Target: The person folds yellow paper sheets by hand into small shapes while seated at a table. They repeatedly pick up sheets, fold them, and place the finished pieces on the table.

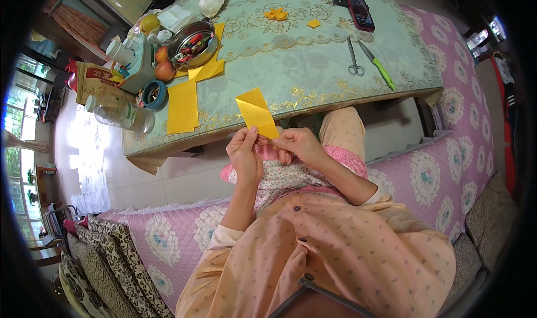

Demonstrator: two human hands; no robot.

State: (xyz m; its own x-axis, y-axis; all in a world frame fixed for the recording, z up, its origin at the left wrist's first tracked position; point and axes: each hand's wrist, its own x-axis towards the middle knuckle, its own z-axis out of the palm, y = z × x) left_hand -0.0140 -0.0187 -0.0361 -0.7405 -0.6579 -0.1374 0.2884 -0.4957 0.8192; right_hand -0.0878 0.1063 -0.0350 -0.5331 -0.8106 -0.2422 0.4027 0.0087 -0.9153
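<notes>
A folded piece of yellow paper is held between both hands, just past the front edge of the table. My left hand pinches its lower left side with thumb and fingers. At the lower right corner, my right hand grips it between thumb and forefinger. Creases cross the paper, and one slanted fold line runs over its upper part. Beyond it on the tablecloth sit a folded yellow paper flower shape and a small yellow folded piece. Stacked yellow sheets lie near the front left edge.
Scissors and a green-handled knife lie on the right, below a phone. At left stand a steel pot with wrapped items, apples, a blue bowl and a clear plastic bottle. A sofa surrounds me.
</notes>
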